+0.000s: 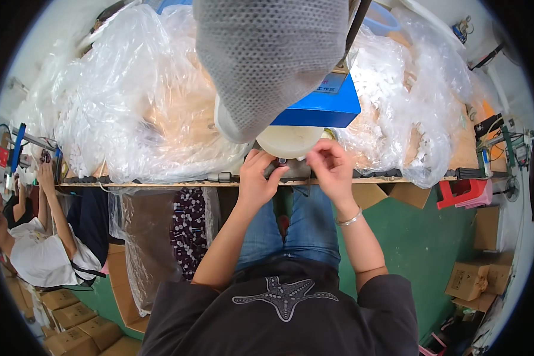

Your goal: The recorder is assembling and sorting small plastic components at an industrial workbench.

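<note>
At the bench's near edge (pixel 160 183), a small dark part (pixel 277 169) is pinched by the left hand (pixel 256 178) while the right hand's (pixel 332 169) fingertips are closed together just above it; it is judged light, rigid and best gripped by its sides.

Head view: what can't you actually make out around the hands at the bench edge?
- The small part between the left hand and right hand: too small, covered by fingers.
- The white bowl: its top is hidden by the blue box and grey mesh.
- The plastic bags: their contents blur behind crinkled film.
- Whether either hand grips anything: fingers curl, but the head view is too coarse.
</note>
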The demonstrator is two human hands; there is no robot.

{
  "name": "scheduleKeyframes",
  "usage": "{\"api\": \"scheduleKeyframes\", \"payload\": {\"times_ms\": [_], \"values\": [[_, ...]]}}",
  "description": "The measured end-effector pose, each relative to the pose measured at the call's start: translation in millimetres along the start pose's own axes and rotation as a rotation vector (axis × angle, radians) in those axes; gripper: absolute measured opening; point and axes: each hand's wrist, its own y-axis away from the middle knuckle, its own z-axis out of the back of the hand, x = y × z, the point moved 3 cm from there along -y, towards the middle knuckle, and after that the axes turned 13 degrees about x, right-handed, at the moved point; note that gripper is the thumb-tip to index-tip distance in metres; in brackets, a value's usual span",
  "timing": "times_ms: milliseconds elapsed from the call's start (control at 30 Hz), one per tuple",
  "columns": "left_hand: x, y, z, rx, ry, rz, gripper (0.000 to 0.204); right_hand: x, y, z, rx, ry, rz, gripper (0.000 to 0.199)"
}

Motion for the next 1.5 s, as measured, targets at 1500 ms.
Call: {"api": "scheduleKeyframes", "payload": {"times_ms": [1500], "values": [[-9,14,-5,-0.249,-0.032,-0.040,0.031,-19,121,6,0.023,0.237,-0.204,0.017]]}}
